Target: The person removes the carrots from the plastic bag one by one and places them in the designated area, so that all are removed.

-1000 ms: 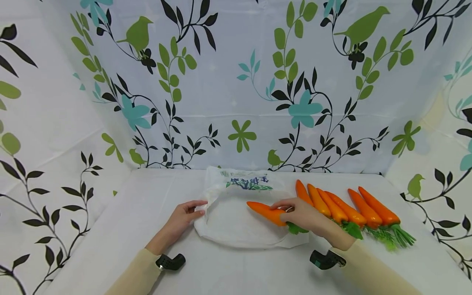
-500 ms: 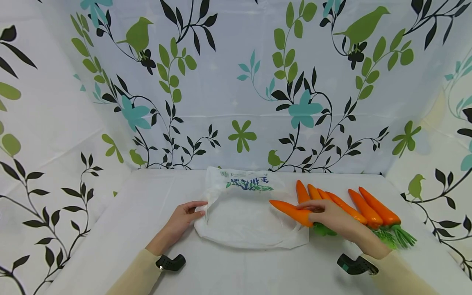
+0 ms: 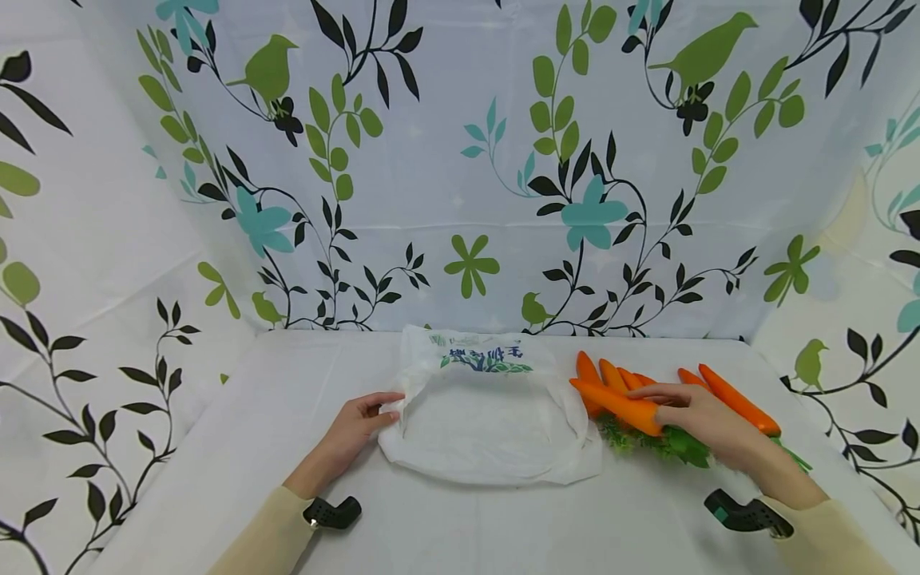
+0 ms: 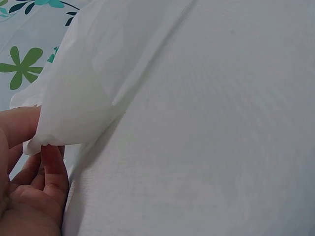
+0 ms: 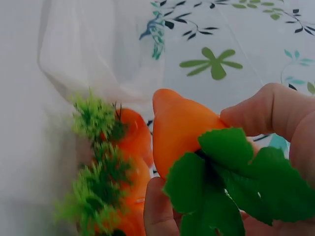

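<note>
My left hand (image 3: 359, 427) pinches the left edge of a white plastic bag (image 3: 481, 447), which lies flat with its mouth spread. In the left wrist view the thin film of the bag (image 4: 83, 93) is gathered between thumb and fingers. My right hand (image 3: 707, 419) grips an orange carrot (image 3: 621, 406) by its thick end, just right of the bag. Its tip points left, over other carrots. Broad green leaves (image 5: 226, 152) hang from this carrot in the right wrist view. My hand partly hides the carrots behind it.
Several more carrots lie right of the bag, among them one at the far right (image 3: 743, 403) and one by the bag (image 3: 587, 369). Feathery green tops (image 5: 98, 172) show beside the held carrot. A patterned cloth (image 3: 431, 200) hangs behind the white table (image 3: 302, 367).
My right hand has carried the carrot rightward, from over the bag to above the row of carrots. My left hand and the bag stay in place.
</note>
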`<state>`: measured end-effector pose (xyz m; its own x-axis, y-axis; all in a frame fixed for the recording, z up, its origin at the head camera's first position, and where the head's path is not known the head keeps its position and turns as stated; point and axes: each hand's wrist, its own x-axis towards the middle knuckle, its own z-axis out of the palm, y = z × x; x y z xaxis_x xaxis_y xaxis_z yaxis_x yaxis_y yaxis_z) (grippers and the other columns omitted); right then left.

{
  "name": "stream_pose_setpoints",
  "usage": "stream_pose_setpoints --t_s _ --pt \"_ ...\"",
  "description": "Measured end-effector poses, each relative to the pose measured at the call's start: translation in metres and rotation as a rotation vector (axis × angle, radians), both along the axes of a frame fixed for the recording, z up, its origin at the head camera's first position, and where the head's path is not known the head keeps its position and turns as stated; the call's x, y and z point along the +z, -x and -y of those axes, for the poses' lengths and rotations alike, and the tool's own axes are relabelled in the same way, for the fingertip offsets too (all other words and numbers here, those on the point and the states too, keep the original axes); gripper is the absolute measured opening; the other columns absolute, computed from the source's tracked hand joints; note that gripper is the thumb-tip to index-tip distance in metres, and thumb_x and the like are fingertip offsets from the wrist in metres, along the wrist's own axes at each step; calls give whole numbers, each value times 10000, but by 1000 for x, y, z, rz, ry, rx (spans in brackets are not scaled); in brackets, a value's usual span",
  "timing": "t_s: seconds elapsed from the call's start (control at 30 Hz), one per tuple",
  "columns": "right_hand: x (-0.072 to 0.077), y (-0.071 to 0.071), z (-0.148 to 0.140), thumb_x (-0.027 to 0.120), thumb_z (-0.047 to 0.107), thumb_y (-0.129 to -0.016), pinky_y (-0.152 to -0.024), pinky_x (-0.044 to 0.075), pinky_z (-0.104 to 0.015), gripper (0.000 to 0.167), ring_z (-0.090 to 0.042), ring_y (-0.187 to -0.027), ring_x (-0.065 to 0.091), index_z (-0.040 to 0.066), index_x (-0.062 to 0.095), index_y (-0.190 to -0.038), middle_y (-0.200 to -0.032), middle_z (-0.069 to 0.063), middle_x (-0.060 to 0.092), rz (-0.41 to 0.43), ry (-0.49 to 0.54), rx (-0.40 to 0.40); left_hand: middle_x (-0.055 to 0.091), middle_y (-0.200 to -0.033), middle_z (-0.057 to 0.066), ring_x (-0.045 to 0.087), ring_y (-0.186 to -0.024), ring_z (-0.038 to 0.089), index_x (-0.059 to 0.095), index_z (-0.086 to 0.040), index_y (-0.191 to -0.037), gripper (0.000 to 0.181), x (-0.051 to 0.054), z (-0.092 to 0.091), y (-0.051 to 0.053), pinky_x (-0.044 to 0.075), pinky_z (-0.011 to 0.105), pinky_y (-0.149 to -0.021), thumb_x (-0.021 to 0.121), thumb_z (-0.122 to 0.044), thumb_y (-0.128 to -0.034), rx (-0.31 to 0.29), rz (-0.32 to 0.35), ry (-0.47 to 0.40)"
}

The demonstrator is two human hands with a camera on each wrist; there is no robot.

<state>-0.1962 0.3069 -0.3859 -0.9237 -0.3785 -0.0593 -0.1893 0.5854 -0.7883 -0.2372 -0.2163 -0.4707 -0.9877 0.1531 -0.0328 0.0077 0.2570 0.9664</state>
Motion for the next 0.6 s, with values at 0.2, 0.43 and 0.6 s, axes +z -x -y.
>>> stream_pose_setpoints --t_s 0.2,0.43,0.6 --pt "6 -13 -28 572 129 -954 -908 422 -439 424 -459 -1329 320 63 592 -1372 -1539 -300 304 90 20 -142 510 -1218 95 393 -1048 218 676 -73 -1278 354 -1 1 0 383 221 -770 700 -145 -931 -5 -9 9" --pt "6 -18 -57 555 193 -996 -914 428 -491 448 -430 -1224 415 37 544 -1415 -1482 -310 390 82 -32 -199 517 -1306 90 390 -1103 216 680 -79 -1275 350 -2 1 1 392 206 -821 700 -149 -933 -8 -13 12" --pt "7 -20 -82 522 230 -1025 -924 409 -587 459 -500 -1269 350 2 509 -1424 -1507 -349 304 87 -39 -221 517 -1255 88 391 -1072 220 681 -84 -1274 352 -2 1 1 374 230 -798 703 -160 -932 -3 -19 25"
